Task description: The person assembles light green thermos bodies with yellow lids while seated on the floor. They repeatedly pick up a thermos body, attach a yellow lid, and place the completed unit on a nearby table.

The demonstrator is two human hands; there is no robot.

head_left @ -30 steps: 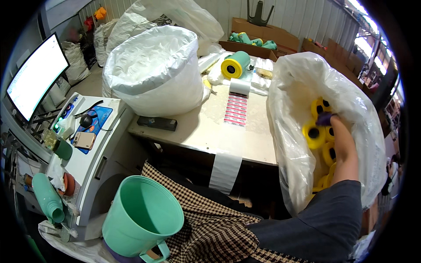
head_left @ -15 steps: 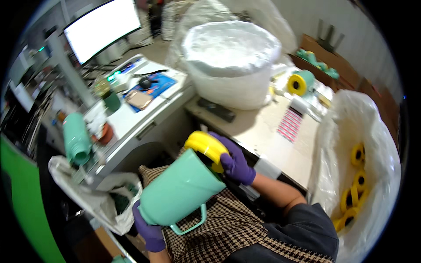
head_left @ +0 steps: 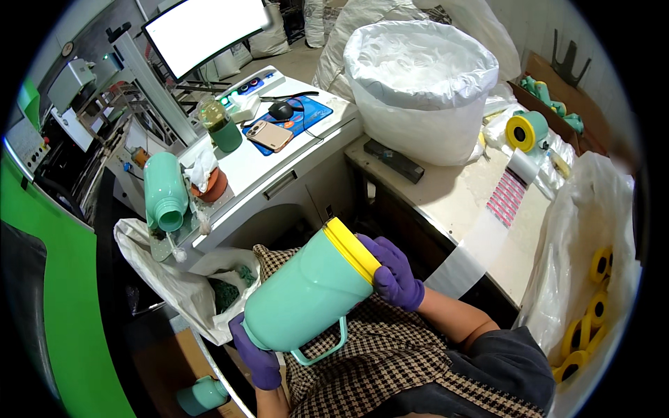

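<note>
A mint-green plastic jug body (head_left: 300, 292) with a side handle lies tilted across my lap, its wide end up to the right. My left hand (head_left: 256, 357), in a purple glove, grips its narrower lower end. Against the wide end sits a yellow ring (head_left: 352, 249), lined up with the rim. My right hand (head_left: 394, 274), also gloved in purple, has its fingers curled on the ring's outer side, pressing it to the jug. The palm side of the right hand is partly hidden.
On the left stand a white desk (head_left: 244, 188) with a phone (head_left: 269, 136) and another green jug body (head_left: 166, 191). A lined white tub (head_left: 418, 90) and a sticker sheet (head_left: 507, 198) rest on the right table. A plastic-lined bin (head_left: 536, 306) holds several yellow rings (head_left: 575, 337).
My right hand has brought the yellow ring from above the jug's wide end onto its rim. The view has shifted, so the surroundings appear farther right.
</note>
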